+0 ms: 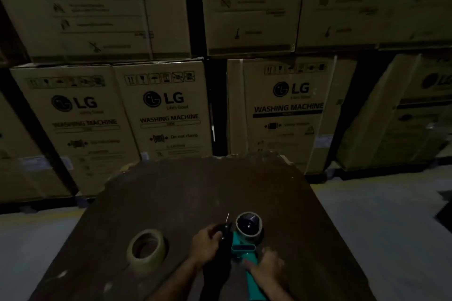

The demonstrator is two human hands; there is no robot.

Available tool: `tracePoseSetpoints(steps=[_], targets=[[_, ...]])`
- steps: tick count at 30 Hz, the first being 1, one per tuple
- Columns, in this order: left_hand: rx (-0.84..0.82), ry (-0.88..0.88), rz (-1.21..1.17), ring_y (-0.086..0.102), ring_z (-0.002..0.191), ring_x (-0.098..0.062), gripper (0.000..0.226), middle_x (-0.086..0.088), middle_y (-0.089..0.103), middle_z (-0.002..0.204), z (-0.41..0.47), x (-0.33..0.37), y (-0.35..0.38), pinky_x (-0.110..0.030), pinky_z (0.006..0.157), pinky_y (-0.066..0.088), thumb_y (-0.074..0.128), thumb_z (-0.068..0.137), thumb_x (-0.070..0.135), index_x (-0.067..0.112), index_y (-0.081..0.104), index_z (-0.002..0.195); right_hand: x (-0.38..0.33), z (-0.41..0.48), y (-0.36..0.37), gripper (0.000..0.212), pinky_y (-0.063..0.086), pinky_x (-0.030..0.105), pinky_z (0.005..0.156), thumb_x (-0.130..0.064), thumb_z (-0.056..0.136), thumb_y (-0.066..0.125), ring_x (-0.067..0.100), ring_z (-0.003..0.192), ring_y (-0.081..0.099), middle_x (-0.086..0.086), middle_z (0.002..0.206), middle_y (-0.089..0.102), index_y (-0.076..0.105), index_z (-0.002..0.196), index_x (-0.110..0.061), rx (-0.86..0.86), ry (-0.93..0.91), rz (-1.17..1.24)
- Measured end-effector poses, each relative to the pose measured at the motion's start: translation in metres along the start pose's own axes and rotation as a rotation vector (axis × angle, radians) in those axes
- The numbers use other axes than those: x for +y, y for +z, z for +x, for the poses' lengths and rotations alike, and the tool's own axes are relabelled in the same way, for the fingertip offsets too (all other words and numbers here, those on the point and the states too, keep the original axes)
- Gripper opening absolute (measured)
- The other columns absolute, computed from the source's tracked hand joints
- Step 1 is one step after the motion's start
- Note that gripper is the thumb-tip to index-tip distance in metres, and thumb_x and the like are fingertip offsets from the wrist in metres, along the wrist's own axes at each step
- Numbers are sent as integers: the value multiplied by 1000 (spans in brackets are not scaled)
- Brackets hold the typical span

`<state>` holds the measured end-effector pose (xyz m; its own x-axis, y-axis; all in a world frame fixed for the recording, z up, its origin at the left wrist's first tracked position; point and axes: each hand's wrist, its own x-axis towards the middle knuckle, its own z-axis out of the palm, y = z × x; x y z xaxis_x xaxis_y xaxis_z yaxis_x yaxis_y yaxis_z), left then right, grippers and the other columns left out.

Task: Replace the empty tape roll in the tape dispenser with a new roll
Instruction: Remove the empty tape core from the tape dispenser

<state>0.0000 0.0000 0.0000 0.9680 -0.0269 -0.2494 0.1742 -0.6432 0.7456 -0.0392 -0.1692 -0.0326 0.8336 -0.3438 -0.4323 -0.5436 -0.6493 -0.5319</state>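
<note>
Tape dispenser (244, 249), near desk's (183, 190) front edge: right hand (267, 267) gripping its handle, left hand (208, 243) closing on its blade end, empty core (249, 224) awaiting removal, new roll (146, 248) lying leftward.

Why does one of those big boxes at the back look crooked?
The cardboard box at the far right leans against its neighbours, while the other stacked boxes stand straight. The far edge of the dark table also looks chipped and ragged. It is too dim to spot anything else odd.
</note>
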Motion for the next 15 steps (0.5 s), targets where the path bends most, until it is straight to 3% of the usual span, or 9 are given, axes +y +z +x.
tracePoseSetpoints(steps=[3, 9, 15], targets=[[-36, -24, 30, 60, 115, -17, 34, -2, 65, 124, 2, -2, 4, -24, 93, 46, 48, 94, 22, 21, 59, 127, -1, -1, 5, 62, 47, 33, 95, -54, 59, 75, 20, 113, 56, -2, 118, 59, 55, 111, -26, -61, -5, -21], [-38, -60, 13, 58, 119, -15, 34, -1, 63, 128, 0, -5, 7, -23, 97, 43, 49, 94, 24, 18, 59, 126, -3, -2, 8, 40, 51, 31, 93, -37, 72, 70, 19, 109, 60, -1, 115, 64, 60, 108, -24, -49, -36, -77], [-11, -55, 2, 61, 112, -15, 32, -1, 66, 122, -15, -12, 9, -18, 85, 42, 51, 94, 22, 16, 61, 123, -1, -14, 9, 44, 52, 32, 90, -42, 71, 70, 19, 107, 62, 0, 114, 65, 61, 108, -21, -99, -86, -106]])
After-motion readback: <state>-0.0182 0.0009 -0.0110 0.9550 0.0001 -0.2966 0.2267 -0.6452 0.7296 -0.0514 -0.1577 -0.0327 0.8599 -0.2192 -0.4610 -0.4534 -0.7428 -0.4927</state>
